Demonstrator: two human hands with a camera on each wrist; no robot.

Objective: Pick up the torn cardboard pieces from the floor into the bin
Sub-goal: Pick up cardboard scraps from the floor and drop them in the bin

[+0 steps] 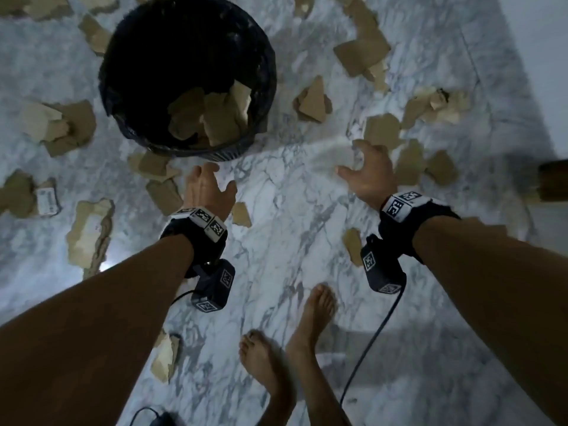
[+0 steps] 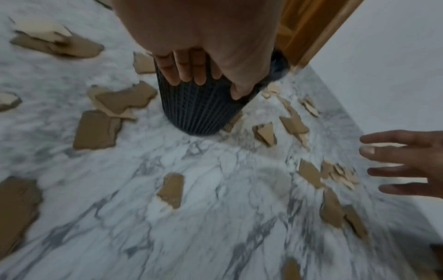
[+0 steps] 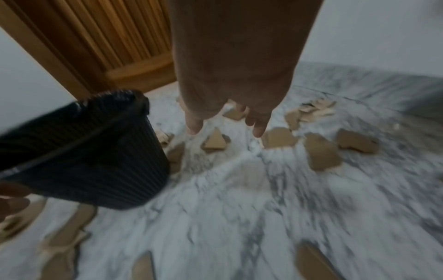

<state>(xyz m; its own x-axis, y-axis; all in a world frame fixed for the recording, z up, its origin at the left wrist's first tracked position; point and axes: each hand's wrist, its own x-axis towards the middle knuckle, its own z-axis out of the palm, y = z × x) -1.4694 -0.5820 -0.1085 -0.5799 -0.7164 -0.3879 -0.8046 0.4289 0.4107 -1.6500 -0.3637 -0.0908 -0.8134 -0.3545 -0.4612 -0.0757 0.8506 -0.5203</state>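
Observation:
A black ribbed bin (image 1: pixel 187 75) stands on the marble floor with several torn cardboard pieces (image 1: pixel 212 115) inside. More brown cardboard pieces lie all around it, such as one (image 1: pixel 313 101) right of the bin and one (image 1: pixel 382 130) just beyond my right hand. My left hand (image 1: pixel 206 187) hovers near the bin's front side, fingers relaxed and empty (image 2: pixel 191 73). My right hand (image 1: pixel 365 170) is spread open and empty above the floor to the right (image 3: pixel 227 121), also seen as a right hand (image 2: pixel 402 163) from the left wrist.
My bare feet (image 1: pixel 295 333) stand on the marble floor (image 1: pixel 292 226) below the hands. A cable (image 1: pixel 368 342) hangs from the right wrist. A wooden door (image 3: pixel 107 41) and white wall (image 2: pixel 383 56) lie beyond the bin. A large piece (image 1: pixel 89 235) lies at left.

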